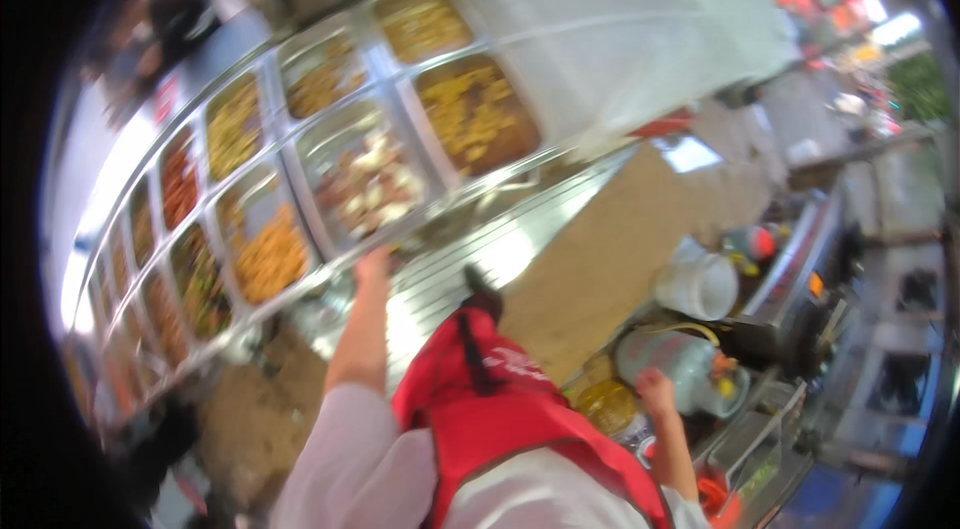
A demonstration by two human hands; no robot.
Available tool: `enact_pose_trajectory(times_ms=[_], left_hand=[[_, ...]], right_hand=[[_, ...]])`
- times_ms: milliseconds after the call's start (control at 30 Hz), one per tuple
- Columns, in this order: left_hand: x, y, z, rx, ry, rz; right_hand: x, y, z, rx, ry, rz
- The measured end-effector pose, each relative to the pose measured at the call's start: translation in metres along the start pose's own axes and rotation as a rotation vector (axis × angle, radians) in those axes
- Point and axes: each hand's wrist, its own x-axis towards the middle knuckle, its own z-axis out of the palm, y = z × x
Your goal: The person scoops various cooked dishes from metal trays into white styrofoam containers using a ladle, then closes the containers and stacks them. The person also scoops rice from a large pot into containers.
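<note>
My left hand (375, 264) is at the front edge of a metal food counter (442, 210), just below a tray of pale and reddish chopped food (375, 184). Blur hides whether its fingers hold anything. To the right, my right hand (655, 388) hangs at my side, in front of a grey gas cylinder (667, 364) with a yellow hose; its fingers look curled, and nothing in them can be made out. I wear a red apron (495, 439) over a light shirt. Beside the chopped food lies a tray of orange food (271, 259), and a tray of yellow pieces in brown sauce (476, 113).
A whitish sheet (622, 11) covers the counter's right part. Brown cardboard (600, 259) lies on the floor beside metal slats. A white bucket (697, 285), a container of yellow liquid (606, 407) and a stove (900, 379) stand right. A person (187, 26) is beyond the counter.
</note>
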Motion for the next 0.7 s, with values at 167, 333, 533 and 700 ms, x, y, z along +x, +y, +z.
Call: enact_pose_trajectory(times_ms=[167, 333, 533, 700], left_hand=[[0.017, 0.0, -0.019, 0.185, -0.096, -0.07], [-0.026, 0.028, -0.055, 0.145, -0.029, -0.114], [-0.059, 0.072, -0.07, 0.126, 0.221, 0.271], [-0.111, 0.089, 0.011, 0.129, 0.31, 0.363]], right_hand=[[0.082, -0.138, -0.019, -0.424, -0.057, -0.186], [0.17, -0.235, -0.056, -0.482, -0.072, -0.238], [0.321, -0.367, -0.145, -0.17, 0.205, -0.52], [0.48, -0.577, -0.258, -0.022, 0.519, -0.837]])
